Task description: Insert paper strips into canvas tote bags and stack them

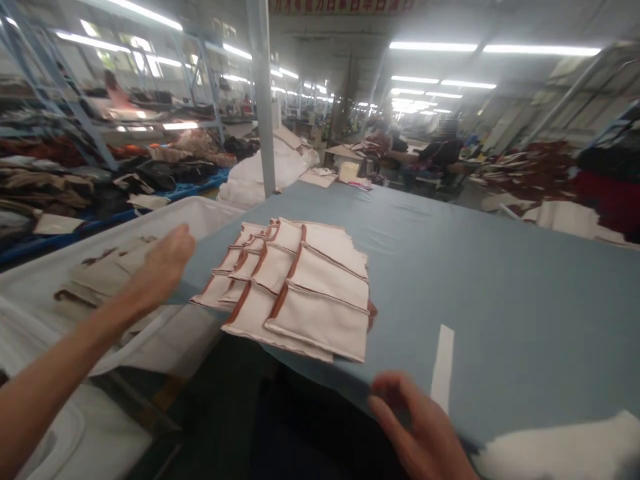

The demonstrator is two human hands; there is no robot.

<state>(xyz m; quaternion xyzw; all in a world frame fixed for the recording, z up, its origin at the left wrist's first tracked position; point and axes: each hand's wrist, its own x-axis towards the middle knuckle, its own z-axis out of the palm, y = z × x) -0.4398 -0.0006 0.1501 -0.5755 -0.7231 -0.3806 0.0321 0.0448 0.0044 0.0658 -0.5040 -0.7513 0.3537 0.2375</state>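
Note:
My left hand (169,263) is over a white bin (200,217), its fingers curled closed and slightly blurred; nothing shows sticking out of it. Beside it, on the blue-grey table, lie overlapping cream fabric panels (320,273) with brown edging, layered in rows near the front edge. Some of the panels overhang that edge. At the table's front edge is my right hand (417,420), thumb and fingers curved apart with nothing between them. A white strip (443,367) lies on the table just beyond this hand.
Folded beige pieces (103,273) lie inside the bin. A pale metal post (263,100) rises at the table's far left corner. White fluffy material (565,447) lies at the lower right. Behind the table (500,280), a person (443,150) sits among piled materials.

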